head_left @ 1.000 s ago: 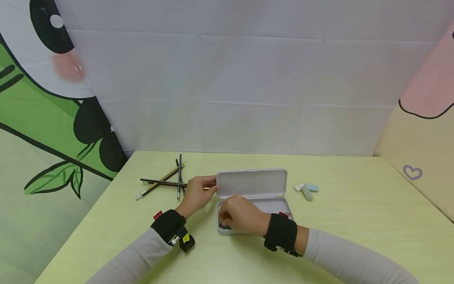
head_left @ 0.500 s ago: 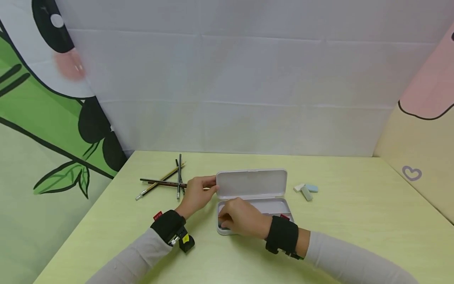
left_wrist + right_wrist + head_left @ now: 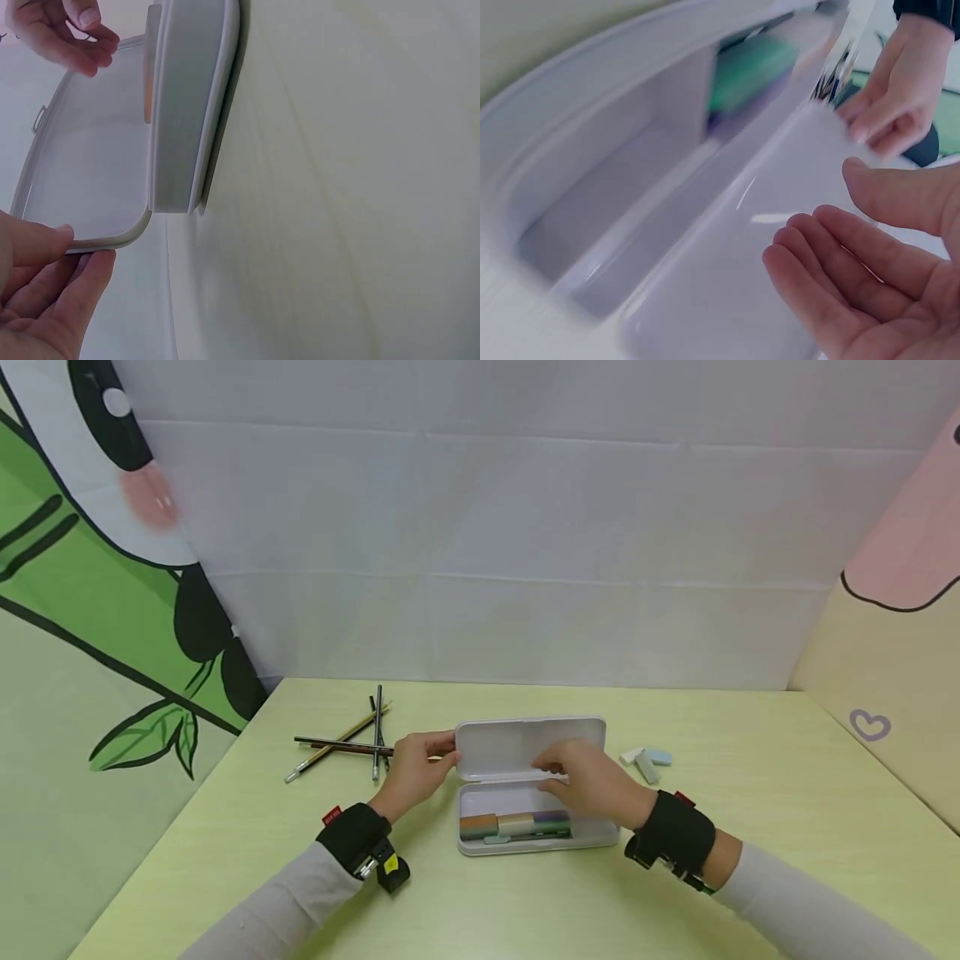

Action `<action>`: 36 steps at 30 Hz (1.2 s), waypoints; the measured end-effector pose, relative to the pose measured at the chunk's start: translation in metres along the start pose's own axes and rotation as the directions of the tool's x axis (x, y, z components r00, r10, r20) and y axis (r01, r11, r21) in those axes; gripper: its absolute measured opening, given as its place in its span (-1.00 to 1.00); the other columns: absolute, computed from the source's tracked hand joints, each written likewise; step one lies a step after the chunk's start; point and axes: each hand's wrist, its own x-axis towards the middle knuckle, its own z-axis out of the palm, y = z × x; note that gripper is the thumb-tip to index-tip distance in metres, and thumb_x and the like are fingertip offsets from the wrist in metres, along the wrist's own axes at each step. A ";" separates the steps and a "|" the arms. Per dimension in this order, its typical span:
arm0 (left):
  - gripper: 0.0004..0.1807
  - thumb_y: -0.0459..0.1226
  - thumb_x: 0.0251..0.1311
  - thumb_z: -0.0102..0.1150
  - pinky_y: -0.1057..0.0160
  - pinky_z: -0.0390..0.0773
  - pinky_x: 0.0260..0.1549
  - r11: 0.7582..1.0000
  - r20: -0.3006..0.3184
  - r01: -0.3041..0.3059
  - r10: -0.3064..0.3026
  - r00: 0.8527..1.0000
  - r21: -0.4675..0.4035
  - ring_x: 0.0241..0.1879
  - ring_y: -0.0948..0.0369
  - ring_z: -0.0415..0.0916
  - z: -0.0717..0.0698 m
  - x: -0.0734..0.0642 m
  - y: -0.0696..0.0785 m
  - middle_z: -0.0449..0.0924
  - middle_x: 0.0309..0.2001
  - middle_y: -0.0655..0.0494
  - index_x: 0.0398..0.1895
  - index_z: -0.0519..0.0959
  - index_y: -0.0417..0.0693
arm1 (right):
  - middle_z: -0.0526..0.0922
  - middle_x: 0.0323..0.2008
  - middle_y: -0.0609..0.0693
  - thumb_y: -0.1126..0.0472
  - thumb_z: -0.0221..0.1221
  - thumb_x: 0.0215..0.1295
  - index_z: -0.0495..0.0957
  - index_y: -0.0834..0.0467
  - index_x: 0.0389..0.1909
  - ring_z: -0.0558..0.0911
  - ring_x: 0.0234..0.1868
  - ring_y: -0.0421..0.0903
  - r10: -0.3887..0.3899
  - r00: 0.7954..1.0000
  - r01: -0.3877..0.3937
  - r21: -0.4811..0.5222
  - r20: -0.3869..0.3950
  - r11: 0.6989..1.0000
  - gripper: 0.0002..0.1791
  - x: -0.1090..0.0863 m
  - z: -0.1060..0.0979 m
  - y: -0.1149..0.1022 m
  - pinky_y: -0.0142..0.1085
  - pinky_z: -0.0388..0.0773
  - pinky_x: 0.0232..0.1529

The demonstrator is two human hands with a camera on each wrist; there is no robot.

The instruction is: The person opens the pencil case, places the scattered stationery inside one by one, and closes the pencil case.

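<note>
A pale pencil case (image 3: 491,798) stands with its lid (image 3: 491,750) raised. My left hand (image 3: 420,767) pinches the lid's left edge between thumb and fingers, plainly seen in the left wrist view. Over the right part of the case is my right hand (image 3: 592,781), nothing in its grasp; the right wrist view shows its palm (image 3: 877,300) with fingers loosely bent. Along the case's front compartment lie an orange-and-green block (image 3: 478,825), a pale block with a purple-green end (image 3: 517,823) and a slim pen (image 3: 532,837). The right hand hides the case's right side.
Several pencils (image 3: 337,746) lie crossed on the table left of the case, close behind the left hand. To its right sit three small erasers: white (image 3: 632,755), blue (image 3: 659,757) and grey-green (image 3: 647,768). A fabric backdrop (image 3: 525,560) hangs behind the table.
My right hand has left the front-left part of the case, moving right and up with its fingers loosened, so the blocks and pen there now show. The left hand stays on the lid.
</note>
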 end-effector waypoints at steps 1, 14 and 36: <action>-0.63 -0.46 0.15 0.23 0.17 0.69 -0.14 1.000 0.001 0.005 -0.005 1.000 -0.002 -0.11 -0.01 0.70 0.000 0.000 0.000 0.71 -0.12 -0.21 0.06 0.60 -0.28 | 0.74 -0.23 0.11 0.30 0.31 0.15 0.68 0.28 -0.16 0.65 -0.26 -0.09 0.008 1.000 -0.009 -0.010 -0.015 1.000 -0.77 -0.003 -0.003 0.005 -0.31 0.62 -0.21; -0.64 -0.47 0.14 0.22 0.17 0.69 -0.14 1.000 -0.003 0.015 -0.015 1.000 0.000 -0.11 -0.02 0.70 0.001 0.001 0.000 0.71 -0.12 -0.23 0.05 0.60 -0.31 | 0.75 -0.33 0.12 0.32 0.34 0.08 0.70 0.30 -0.25 0.62 -0.38 -0.13 0.127 0.982 -0.140 -0.094 -0.137 0.986 -0.80 -0.037 -0.037 0.058 -0.29 0.59 -0.32; -0.63 -0.48 0.14 0.23 0.22 0.69 -0.17 1.000 -0.004 0.012 -0.012 1.000 0.006 -0.11 -0.01 0.70 0.004 0.003 -0.004 0.71 -0.13 -0.22 0.06 0.59 -0.29 | 0.72 -0.42 0.18 0.33 0.31 0.09 0.69 0.38 -0.31 0.62 -0.43 -0.05 0.359 0.925 -0.366 -0.047 -0.123 0.929 -0.82 -0.056 -0.044 0.129 -0.28 0.53 -0.42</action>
